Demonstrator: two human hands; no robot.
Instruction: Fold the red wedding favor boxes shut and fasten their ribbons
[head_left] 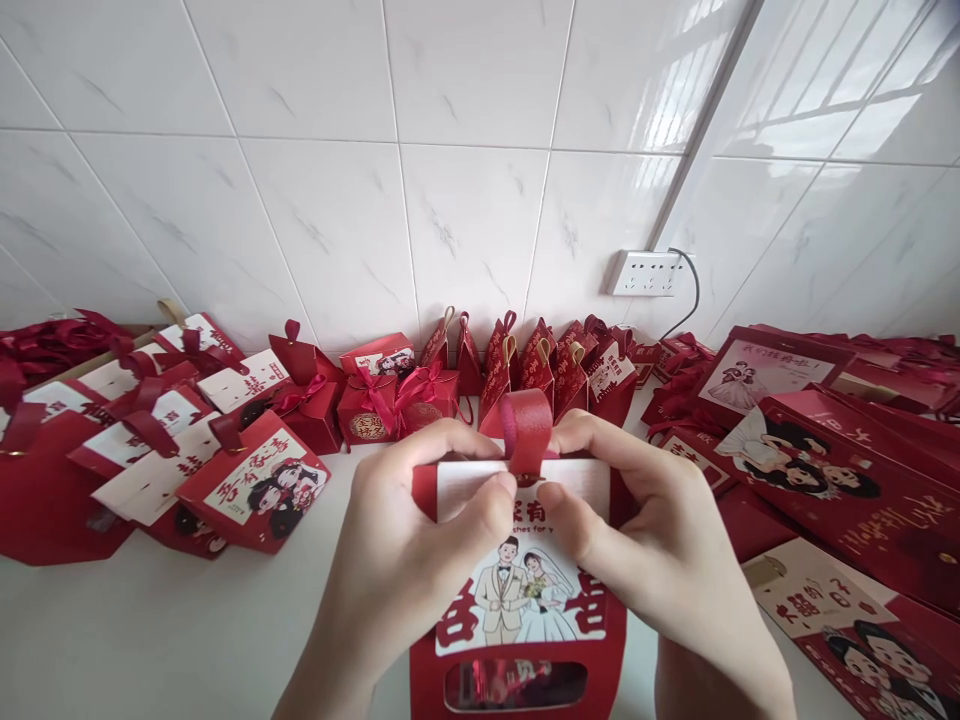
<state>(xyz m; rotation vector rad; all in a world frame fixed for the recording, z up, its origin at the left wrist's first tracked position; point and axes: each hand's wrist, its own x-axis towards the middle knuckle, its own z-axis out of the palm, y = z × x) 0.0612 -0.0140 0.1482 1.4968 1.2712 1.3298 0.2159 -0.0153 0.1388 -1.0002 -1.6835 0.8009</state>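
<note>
Two hands (pixel 431 530) (pixel 649 515) pinch a red box (pixel 517 610) by its top edge, its ribbon loop (pixel 527 430) between them.

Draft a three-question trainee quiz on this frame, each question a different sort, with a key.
1. True or false: the left hand and the right hand are both on the red gift box.
2. Where is the white power strip? A) in the left hand; B) by the wall, beyond the right hand; C) on top of the gift box.
3. Fill in: the printed couple appears above a rounded ____ in the box front.

Key: 1. True. 2. B. 3. window.
</note>
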